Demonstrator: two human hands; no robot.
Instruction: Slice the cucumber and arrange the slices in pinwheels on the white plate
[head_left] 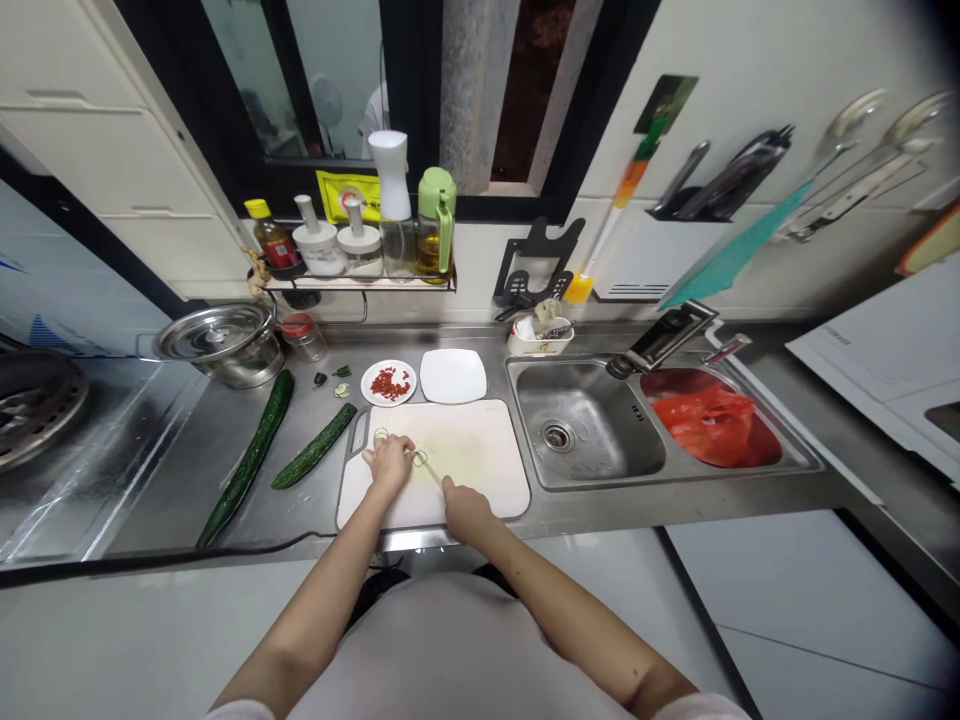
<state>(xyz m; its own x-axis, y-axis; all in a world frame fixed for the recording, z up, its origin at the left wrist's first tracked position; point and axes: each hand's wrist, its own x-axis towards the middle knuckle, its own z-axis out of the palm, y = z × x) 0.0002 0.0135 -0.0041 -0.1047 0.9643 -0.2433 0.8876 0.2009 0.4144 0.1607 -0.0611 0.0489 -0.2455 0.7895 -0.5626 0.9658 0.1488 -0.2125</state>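
Observation:
On the white cutting board (pixel 480 425), my left hand (pixel 390 462) rests with bent fingers over a piece of cucumber, mostly hidden beneath them. A pale green-rimmed cucumber slice (pixel 381 433) shows beyond the fingers. Another thin slice (pixel 420 458) lies by the fingertips, at the tip of a knife (pixel 433 474). The knife's handle is wrapped in my right hand (pixel 468 508), and its narrow blade points toward my left hand. To the left of the board lie a shorter cut cucumber (pixel 315 448) and a long whole cucumber (pixel 251 455) on the steel counter.
Behind the board stand a small plate of chopped red pieces (pixel 390 383) and a white square plate (pixel 453 375). Cucumber scraps (pixel 342 390) lie nearby. A lidded steel pot (pixel 225 345) is at the left. The sink (pixel 592 420) is on the right, with a red plastic bag (pixel 709 425).

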